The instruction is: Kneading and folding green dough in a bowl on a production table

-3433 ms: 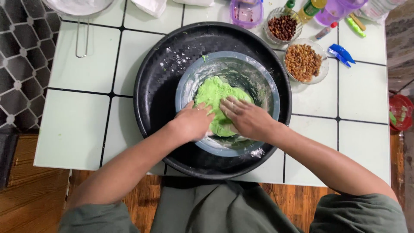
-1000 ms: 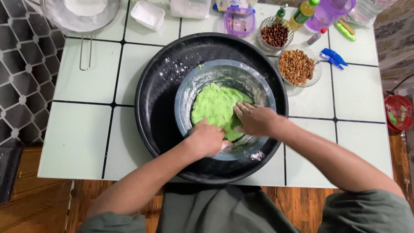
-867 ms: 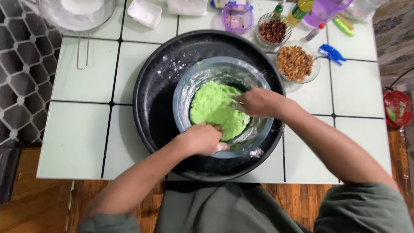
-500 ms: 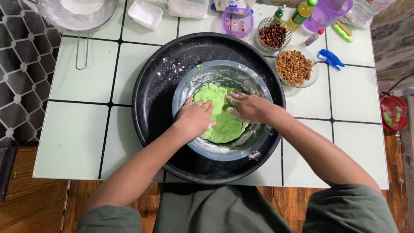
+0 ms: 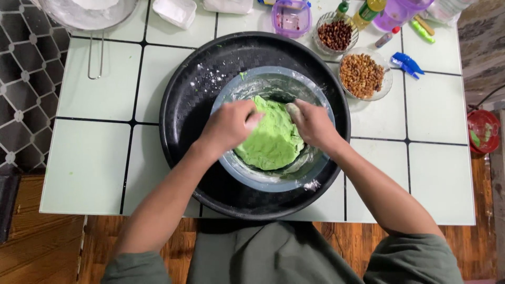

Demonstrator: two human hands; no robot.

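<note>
A lump of green dough (image 5: 273, 139) lies in a clear glass bowl (image 5: 273, 181), which stands inside a wide black round tray (image 5: 189, 121) dusted with flour. My left hand (image 5: 229, 126) presses on the dough's left upper side, fingers curled. On the dough's right upper edge rests my right hand (image 5: 313, 123), floury, its fingers bent into the dough. Both forearms reach in from the near edge of the table.
The white tiled table (image 5: 94, 158) carries two small bowls, dark beans (image 5: 335, 34) and brown nuts (image 5: 363, 74), a purple lidded cup (image 5: 291, 16), bottles, a blue clip (image 5: 406, 63) and a sieve with flour (image 5: 89, 10) at the back. A red container (image 5: 483, 130) sits off the right edge.
Both hands have kept working over the dough: from its near side they moved up to its far side, and the dough has shifted and changed shape in the bowl.
</note>
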